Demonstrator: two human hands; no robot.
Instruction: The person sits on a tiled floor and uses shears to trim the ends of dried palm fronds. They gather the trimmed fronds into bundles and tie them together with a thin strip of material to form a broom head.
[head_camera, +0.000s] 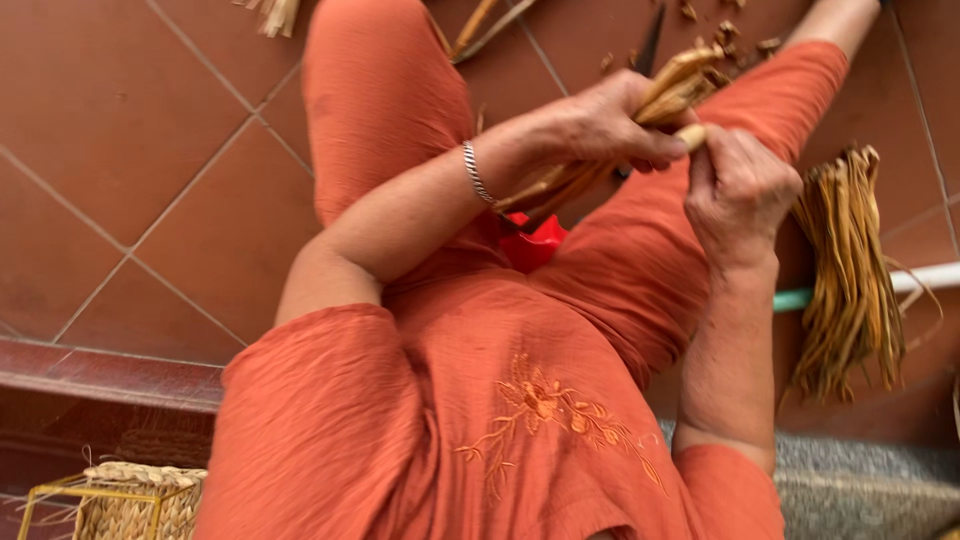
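Note:
My left hand, with a silver bracelet on its wrist, is closed around a small bundle of dried tan stalks that runs slantwise over my lap. My right hand is shut just to the right of it, gripping a pale wooden handle whose end shows above the fist. The two hands touch. A thin dark blade sticks up behind the left hand. I sit in orange clothes with my legs stretched across reddish floor tiles.
A thick bundle of dried stalks lies at my right over a white and green pipe. A woven basket on a yellow wire frame stands at the bottom left. Something red sits between my legs. Scraps litter the tiles.

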